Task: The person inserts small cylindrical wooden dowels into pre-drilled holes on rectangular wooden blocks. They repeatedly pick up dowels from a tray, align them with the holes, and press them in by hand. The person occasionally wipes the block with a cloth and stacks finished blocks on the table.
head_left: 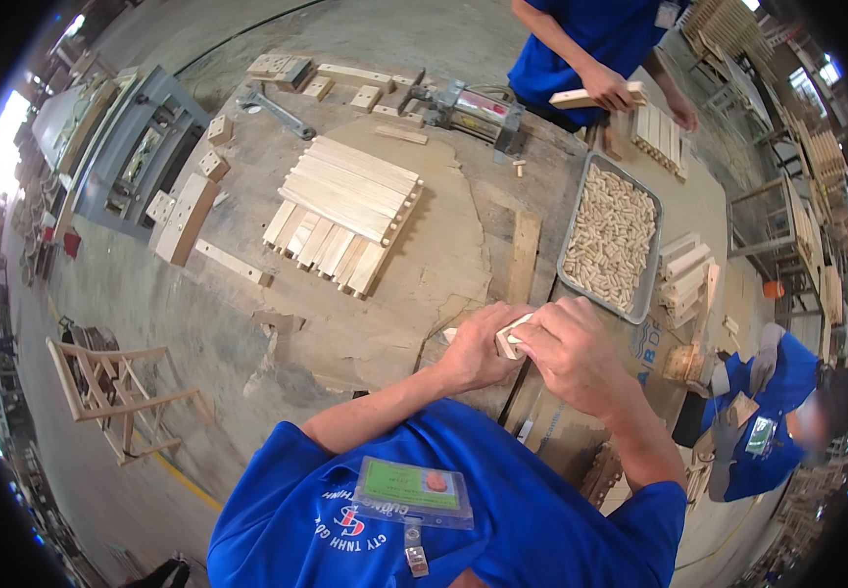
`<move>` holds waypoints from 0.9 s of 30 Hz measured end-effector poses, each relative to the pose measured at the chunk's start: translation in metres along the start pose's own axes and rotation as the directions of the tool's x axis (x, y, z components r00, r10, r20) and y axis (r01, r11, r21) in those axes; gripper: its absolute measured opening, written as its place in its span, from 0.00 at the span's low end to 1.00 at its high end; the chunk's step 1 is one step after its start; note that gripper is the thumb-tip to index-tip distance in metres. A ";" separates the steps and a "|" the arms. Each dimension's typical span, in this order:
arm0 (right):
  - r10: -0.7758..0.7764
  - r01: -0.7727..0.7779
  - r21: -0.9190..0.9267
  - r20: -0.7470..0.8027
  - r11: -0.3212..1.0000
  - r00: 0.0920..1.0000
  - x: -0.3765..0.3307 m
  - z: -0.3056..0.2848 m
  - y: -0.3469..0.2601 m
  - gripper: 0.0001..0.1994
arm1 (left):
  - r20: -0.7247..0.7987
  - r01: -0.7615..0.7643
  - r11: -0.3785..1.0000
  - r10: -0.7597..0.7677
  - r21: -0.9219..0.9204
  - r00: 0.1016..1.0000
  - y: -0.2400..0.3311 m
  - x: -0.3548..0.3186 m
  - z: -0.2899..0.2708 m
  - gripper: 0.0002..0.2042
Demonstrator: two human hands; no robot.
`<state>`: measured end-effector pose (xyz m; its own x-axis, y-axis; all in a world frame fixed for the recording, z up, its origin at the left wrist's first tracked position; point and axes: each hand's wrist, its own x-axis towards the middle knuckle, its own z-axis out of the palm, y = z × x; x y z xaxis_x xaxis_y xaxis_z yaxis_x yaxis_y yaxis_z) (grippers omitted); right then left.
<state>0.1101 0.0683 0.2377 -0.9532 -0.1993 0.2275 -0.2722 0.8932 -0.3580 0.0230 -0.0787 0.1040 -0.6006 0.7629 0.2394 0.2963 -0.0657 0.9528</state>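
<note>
Grip: your left hand (478,351) is curled round 1 pale wooden piece (507,343); your right hand (581,355) pinches it, fingers nearly closed | Piece: between your 2 hands, before your chest, near the tray (640,313) of dowels (610,240) | Slats (350,196): stacked, ahead-left

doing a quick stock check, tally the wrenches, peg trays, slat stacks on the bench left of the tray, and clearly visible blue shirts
wrench: 1
peg tray: 1
slat stack left of the tray: 1
blue shirts: 3
total: 6
</note>
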 end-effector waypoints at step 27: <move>0.008 -0.011 0.019 0.120 1.000 0.993 0.027 -0.011 -0.002 0.12 | 0.016 0.085 0.996 -0.085 -0.001 0.996 -0.006 0.000 -0.009 0.23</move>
<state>0.0866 0.0653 0.2548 -0.9643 -0.2388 0.1145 -0.2646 0.8876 -0.3771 0.0146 -0.0844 0.0998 -0.6114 0.7761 0.1544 0.2437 -0.0009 0.9699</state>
